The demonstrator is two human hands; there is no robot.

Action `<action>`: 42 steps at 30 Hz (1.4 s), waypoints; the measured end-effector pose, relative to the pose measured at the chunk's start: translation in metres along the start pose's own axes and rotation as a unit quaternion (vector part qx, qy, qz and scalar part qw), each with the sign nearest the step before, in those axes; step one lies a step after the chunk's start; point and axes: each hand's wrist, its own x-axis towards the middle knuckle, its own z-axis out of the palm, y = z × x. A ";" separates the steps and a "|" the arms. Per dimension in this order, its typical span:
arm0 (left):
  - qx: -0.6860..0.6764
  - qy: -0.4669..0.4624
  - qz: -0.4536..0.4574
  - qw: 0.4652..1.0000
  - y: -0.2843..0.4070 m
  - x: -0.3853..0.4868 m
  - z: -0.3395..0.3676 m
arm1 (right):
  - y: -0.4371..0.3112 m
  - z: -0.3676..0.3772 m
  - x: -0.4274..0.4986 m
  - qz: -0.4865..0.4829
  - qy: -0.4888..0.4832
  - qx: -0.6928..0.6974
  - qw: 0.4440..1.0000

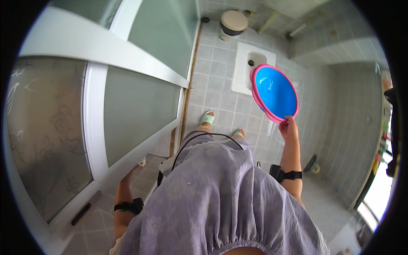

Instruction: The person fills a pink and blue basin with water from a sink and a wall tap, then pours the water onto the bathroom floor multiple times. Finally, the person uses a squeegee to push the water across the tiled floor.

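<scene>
My right hand grips the near edge of a blue plastic basin with a pink rim. The basin is tilted, its blue inside facing up, and hangs over the tiled floor beside a white squat toilet, overlapping that toilet's right edge. A second pink edge shows close along the basin's left side; whether it is another basin I cannot tell. My left hand is low at the left, near the bottom of the sliding door's frame, by a small white thing. Its fingers are too small and partly hidden to read.
White-framed sliding doors with frosted glass stand along the left. A round bin with a beige lid is beyond the squat toilet. Grey tiled walls rise at the right, with a bright window at the far right. Some items lie by the right wall.
</scene>
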 end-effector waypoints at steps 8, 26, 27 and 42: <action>-0.795 0.210 -0.154 0.548 -0.015 -0.056 0.080 | -0.056 0.051 0.075 -0.003 -0.111 -0.134 0.985; -0.751 0.352 -0.177 0.529 -0.135 -0.064 0.051 | -0.044 0.060 0.084 -0.001 -0.112 -0.247 0.963; -0.715 0.374 -0.154 0.570 -0.146 -0.063 0.058 | -0.041 0.062 0.082 -0.001 -0.109 -0.242 0.964; -0.132 0.496 -0.172 0.841 -0.151 -0.103 0.077 | 0.006 0.039 0.060 0.008 -0.146 -0.243 0.959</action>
